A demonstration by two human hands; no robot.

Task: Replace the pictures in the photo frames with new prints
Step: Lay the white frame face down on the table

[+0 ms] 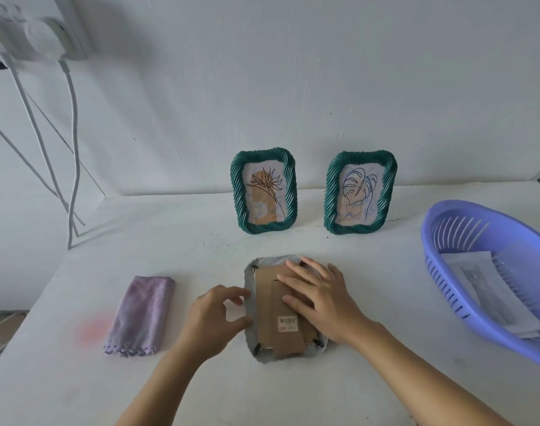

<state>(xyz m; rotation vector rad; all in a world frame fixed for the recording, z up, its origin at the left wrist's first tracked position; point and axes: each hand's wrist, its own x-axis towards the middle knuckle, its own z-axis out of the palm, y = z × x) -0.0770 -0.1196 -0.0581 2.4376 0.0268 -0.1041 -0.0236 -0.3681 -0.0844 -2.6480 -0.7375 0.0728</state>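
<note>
Cardboard backing (267, 302) remains fitted in the face-down frame (250, 336), with dark tabs at its corners. Beyond it two green frames (264, 192) (359, 192) stand upright with leaf drawings, and to its right pale sheets (478, 281), perhaps the new prints, lie in a lilac basket (478, 330), so the swap seems barely begun. The right hand (321, 305) presses flat on the backing, and the left hand (213, 318) curls at the frame's left rim, grip uncertain; a barcode sticker (287, 323) shows only illegible red print.
</note>
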